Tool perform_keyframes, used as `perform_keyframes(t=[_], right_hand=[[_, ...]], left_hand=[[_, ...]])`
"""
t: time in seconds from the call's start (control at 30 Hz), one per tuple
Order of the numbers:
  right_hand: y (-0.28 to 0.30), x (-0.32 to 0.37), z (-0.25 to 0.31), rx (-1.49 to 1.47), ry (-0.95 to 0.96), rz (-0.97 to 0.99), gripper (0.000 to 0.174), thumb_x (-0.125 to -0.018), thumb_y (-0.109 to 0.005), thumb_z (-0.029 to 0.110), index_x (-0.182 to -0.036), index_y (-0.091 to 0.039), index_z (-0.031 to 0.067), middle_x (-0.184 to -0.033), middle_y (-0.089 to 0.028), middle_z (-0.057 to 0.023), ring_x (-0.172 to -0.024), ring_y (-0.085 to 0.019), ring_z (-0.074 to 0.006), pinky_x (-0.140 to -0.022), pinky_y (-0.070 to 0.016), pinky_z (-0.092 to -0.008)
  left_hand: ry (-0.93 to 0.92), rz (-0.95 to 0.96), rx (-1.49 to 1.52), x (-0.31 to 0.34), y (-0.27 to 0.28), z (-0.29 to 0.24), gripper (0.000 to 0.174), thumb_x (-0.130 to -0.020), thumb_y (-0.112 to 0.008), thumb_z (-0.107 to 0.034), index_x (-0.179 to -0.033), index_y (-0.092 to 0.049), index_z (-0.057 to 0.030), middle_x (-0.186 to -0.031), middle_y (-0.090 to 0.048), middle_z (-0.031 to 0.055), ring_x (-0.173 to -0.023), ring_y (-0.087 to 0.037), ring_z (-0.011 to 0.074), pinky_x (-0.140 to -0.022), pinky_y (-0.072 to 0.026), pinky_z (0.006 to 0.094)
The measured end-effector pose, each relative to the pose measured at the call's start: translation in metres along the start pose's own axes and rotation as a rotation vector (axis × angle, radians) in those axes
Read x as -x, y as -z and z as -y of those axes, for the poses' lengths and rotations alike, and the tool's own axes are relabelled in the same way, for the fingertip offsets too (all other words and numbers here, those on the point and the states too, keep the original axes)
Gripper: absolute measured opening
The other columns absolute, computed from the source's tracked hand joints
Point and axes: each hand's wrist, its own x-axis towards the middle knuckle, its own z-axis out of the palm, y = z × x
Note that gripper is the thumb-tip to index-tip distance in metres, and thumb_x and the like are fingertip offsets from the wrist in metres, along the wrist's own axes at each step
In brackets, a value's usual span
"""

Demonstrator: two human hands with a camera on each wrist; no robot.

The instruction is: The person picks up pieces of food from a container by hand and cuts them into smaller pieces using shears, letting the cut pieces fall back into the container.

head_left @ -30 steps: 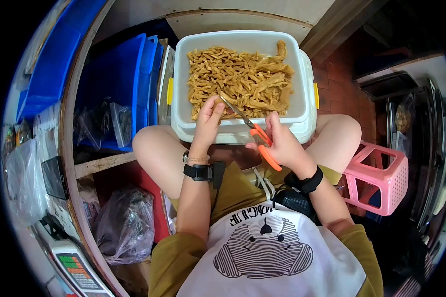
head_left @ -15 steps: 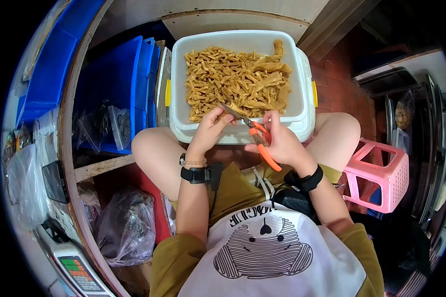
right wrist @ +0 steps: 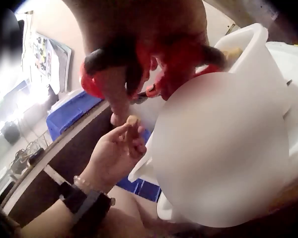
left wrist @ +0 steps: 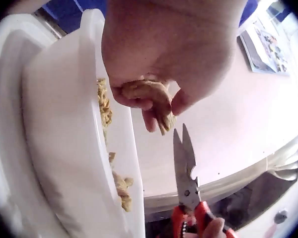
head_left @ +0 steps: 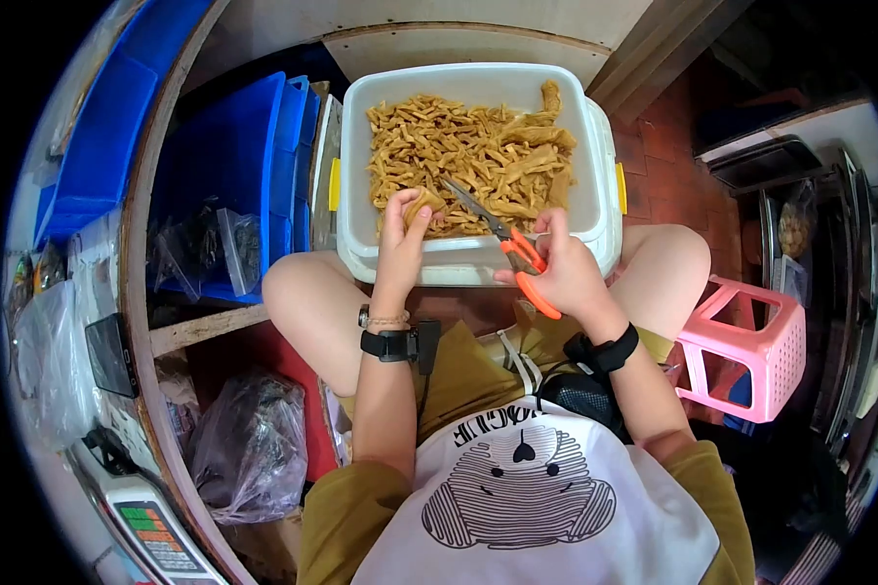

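Note:
A pale plastic tub [head_left: 356, 127] sits in front of the person's knees, holding a layer of tan strips [head_left: 429, 136], with larger folded pieces at its right side. Over the tub's near edge, the left hand [head_left: 398, 239] pinches a tan folded piece [head_left: 423, 203], perhaps bean curd skin, between thumb and fingers. The right hand [head_left: 571, 273] grips scissors [head_left: 504, 232] with orange handles. In the left wrist view, the scissors' blades [left wrist: 184, 153] stand slightly apart, tips just below the tan piece [left wrist: 156, 96]. The right wrist view shows the handles blurred in the right hand.
The tub rests on a white box with yellow latches [head_left: 335, 185]. Blue bins [head_left: 234, 166] stand on the left shelf, above a plastic bag [head_left: 249, 444]. A pink stool [head_left: 776, 351] is at the right. A scale [head_left: 146, 526] sits lower left.
The blades were at the piece in the left hand half a second ago; now they are apart from it. The left hand has shifted slightly left and turned the piece upward.

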Motion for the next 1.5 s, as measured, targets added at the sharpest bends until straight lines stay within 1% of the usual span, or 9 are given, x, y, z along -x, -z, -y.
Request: perform_keyframes(t=[0.17, 0.47, 0.7, 0.83, 0.9, 1.0, 1.1, 1.3, 1.5], right_hand=[[0.000, 0.003, -0.007, 0.070, 0.086, -0.013, 0.077, -0.063, -0.081, 0.051, -0.106, -0.035, 0.0057, -0.073, -0.061, -0.0162, -0.068, -0.064, -0.0352, -0.060, -0.0496, -0.0384], [-0.005, 0.002, -0.013, 0.025, 0.098, 0.089, 0.077, -0.063, -0.081, 0.051, -0.106, -0.035, 0.0056, -0.073, -0.059, -0.0156, -0.068, -0.062, -0.0368, -0.062, -0.0493, -0.0403], [-0.002, 0.004, -0.003, -0.003, 0.084, 0.092, 0.072, -0.068, -0.081, 0.041, -0.107, -0.031, 0.0072, -0.082, -0.064, -0.0144, -0.072, -0.062, -0.0322, -0.066, -0.0486, -0.0368], [-0.011, 0.003, -0.009, -0.056, 0.098, 0.066, 0.074, -0.067, -0.078, 0.051, -0.105, -0.035, 0.0043, -0.082, -0.062, -0.0196, -0.073, -0.063, -0.0374, -0.065, -0.0497, -0.0386], [-0.011, 0.005, -0.006, -0.054, 0.104, 0.076, 0.070, -0.070, -0.079, 0.044, -0.105, -0.033, 0.0065, -0.078, -0.060, -0.0131, -0.068, -0.060, -0.0280, -0.062, -0.0469, -0.0361], [-0.005, 0.004, -0.001, -0.028, 0.029, 0.145, 0.067, -0.070, -0.081, 0.041, -0.102, -0.032, 0.0068, -0.072, -0.056, -0.0117, -0.062, -0.055, -0.0251, -0.058, -0.0444, -0.0349], [-0.009, 0.004, -0.002, -0.119, 0.082, 0.128, 0.067, -0.069, -0.080, 0.045, -0.096, -0.035, 0.0046, -0.073, -0.058, -0.0160, -0.066, -0.059, -0.0349, -0.060, -0.0465, -0.0383], [-0.009, 0.005, 0.007, -0.089, 0.082, 0.105, 0.063, -0.067, -0.080, 0.045, -0.088, -0.036, 0.0056, -0.071, -0.057, -0.0143, -0.066, -0.060, -0.0344, -0.060, -0.0466, -0.0382], [0.000, 0.007, 0.008, 0.002, 0.070, 0.108, 0.065, -0.067, -0.080, 0.048, -0.093, -0.039, 0.0050, -0.075, -0.060, -0.0125, -0.069, -0.062, -0.0335, -0.062, -0.0479, -0.0387]], left_hand=[[0.084, 0.007, 0.432, -0.002, 0.001, 0.009, 0.025, -0.095, -0.054, -0.015, -0.117, -0.050, -0.0034, -0.109, -0.058, 0.0057, -0.089, -0.055, 0.0110, -0.084, -0.0457, 0.0259], [0.073, 0.009, 0.547, 0.000, -0.011, 0.008, 0.022, -0.092, -0.057, -0.005, -0.112, -0.048, -0.0012, -0.105, -0.058, 0.0076, -0.096, -0.057, 0.0128, -0.086, -0.0491, 0.0283], [0.054, 0.110, 0.530, -0.001, -0.011, 0.008, 0.024, -0.087, -0.061, 0.002, -0.102, -0.044, -0.0048, -0.099, -0.058, 0.0063, -0.093, -0.059, 0.0135, -0.083, -0.0511, 0.0286], [0.007, 0.186, 0.462, 0.001, -0.016, 0.005, 0.026, -0.086, -0.062, 0.004, -0.102, -0.044, -0.0048, -0.097, -0.058, 0.0054, -0.090, -0.058, 0.0124, -0.079, -0.0512, 0.0269], [-0.013, 0.204, 0.437, 0.001, -0.016, 0.005, 0.026, -0.085, -0.062, 0.004, -0.102, -0.044, -0.0048, -0.096, -0.058, 0.0054, -0.089, -0.058, 0.0121, -0.077, -0.0512, 0.0265], [-0.003, 0.221, 0.431, 0.001, -0.014, 0.004, 0.026, -0.085, -0.062, 0.005, -0.101, -0.043, -0.0048, -0.095, -0.058, 0.0053, -0.088, -0.058, 0.0116, -0.075, -0.0507, 0.0257], [0.010, 0.182, 0.440, 0.002, -0.014, 0.002, 0.026, -0.085, -0.062, 0.004, -0.101, -0.043, -0.0045, -0.094, -0.059, 0.0058, -0.085, -0.059, 0.0116, -0.075, -0.0507, 0.0254], [0.039, 0.093, 0.425, -0.002, -0.003, 0.004, 0.026, -0.086, -0.063, 0.000, -0.102, -0.043, -0.0048, -0.092, -0.062, 0.0066, -0.077, -0.060, 0.0115, -0.074, -0.0504, 0.0248], [0.062, 0.212, 0.278, 0.002, 0.004, -0.001, 0.025, -0.085, -0.064, 0.000, -0.100, -0.045, -0.0045, -0.089, -0.061, 0.0044, -0.078, -0.058, 0.0098, -0.072, -0.0478, 0.0237]])
